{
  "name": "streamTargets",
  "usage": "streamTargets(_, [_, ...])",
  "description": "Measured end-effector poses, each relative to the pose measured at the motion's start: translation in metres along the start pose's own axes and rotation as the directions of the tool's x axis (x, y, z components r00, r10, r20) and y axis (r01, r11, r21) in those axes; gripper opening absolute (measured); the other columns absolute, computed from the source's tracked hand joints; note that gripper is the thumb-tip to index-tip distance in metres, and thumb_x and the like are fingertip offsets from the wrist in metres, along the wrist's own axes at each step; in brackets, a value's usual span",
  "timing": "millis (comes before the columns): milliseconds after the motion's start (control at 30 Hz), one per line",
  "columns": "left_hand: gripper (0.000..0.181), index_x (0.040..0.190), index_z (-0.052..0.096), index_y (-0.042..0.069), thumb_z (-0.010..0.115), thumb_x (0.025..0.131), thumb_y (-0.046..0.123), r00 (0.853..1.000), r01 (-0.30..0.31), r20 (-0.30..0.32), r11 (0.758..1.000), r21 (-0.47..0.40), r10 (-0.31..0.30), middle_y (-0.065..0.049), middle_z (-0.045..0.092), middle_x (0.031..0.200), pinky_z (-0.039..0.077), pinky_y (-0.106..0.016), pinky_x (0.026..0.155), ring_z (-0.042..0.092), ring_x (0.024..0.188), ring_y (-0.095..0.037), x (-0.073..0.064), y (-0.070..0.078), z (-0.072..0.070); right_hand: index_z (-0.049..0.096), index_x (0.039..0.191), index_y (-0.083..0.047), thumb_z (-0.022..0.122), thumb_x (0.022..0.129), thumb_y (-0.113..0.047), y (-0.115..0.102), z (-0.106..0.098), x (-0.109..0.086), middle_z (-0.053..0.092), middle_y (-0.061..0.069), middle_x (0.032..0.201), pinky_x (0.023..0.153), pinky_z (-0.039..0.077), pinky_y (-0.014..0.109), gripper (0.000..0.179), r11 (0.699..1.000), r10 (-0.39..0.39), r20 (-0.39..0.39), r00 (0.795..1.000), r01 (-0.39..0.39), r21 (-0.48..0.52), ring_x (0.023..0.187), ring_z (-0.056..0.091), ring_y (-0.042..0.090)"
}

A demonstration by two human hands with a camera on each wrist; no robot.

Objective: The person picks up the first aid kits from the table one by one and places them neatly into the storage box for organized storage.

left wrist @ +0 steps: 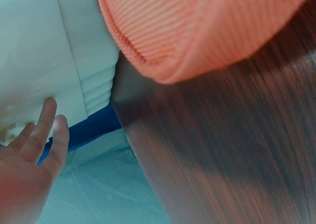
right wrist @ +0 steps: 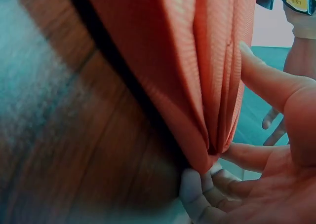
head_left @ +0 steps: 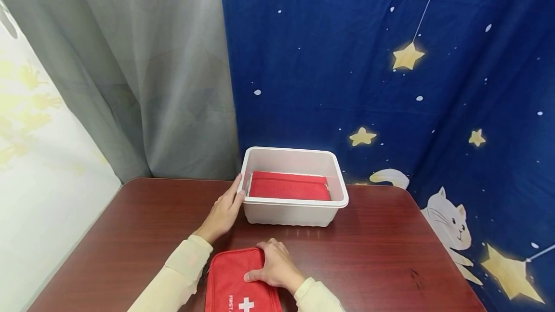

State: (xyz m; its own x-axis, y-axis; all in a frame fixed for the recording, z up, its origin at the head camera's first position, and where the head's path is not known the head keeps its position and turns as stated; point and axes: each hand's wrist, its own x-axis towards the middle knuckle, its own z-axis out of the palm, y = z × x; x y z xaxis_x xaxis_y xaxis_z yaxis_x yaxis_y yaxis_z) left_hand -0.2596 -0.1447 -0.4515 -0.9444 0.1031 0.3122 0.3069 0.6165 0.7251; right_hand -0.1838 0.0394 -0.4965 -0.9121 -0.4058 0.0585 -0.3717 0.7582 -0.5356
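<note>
A white plastic bin [head_left: 288, 212] stands near the table's back edge, with a flat red pouch [head_left: 288, 187] lying in it. My left hand [head_left: 223, 211] touches the bin's left side near the front corner. Its straight fingers [left wrist: 48, 118] lie against the outer wall in the left wrist view. A red first-aid pouch [head_left: 234, 273] with a white cross is at the table's front. With thumb on top and fingertips under its edge, my right hand [head_left: 277, 265] grips the pouch's far right corner. The right wrist view shows the pouch's folded layers [right wrist: 212, 76] between thumb and fingers.
The dark red-brown wooden table [head_left: 381, 254] has rounded back corners. Behind it hang a grey curtain [head_left: 182, 85] and a blue star-patterned curtain [head_left: 312, 61]. The bin stands close to the blue curtain. A white surface [head_left: 43, 196] borders the table on the left.
</note>
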Motion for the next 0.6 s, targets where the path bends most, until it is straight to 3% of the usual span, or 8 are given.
streamTargets(333, [0.054,0.147,0.019,0.025,0.038,0.098,0.036,1.0,0.0,0.008,1.0,-0.021,0.0,-0.002,0.03,0.148,0.031,-0.048,0.104,0.035,0.131,-0.021,-0.0006,-0.0006,0.0005,0.059,0.115,-0.002,0.085,0.053,-0.044,-0.0061,0.0006,-0.001,0.06,0.011,0.105,0.094,0.037,0.042,0.079,0.996,0.06,0.042,0.997,-0.062,0.061,0.109,0.046,0.031])
streamTargets(600, [0.054,0.147,0.02,0.025,0.037,0.098,0.036,1.0,0.001,0.007,1.0,-0.013,-0.001,-0.001,0.03,0.148,0.03,-0.048,0.105,0.035,0.131,-0.02,0.0003,-0.0015,0.0004,0.06,0.11,-0.005,0.086,0.05,-0.045,-0.0066,0.0023,-0.0004,0.055,0.004,0.092,0.082,0.041,0.036,0.076,0.997,0.065,0.031,0.997,-0.066,0.05,0.091,0.046,0.023])
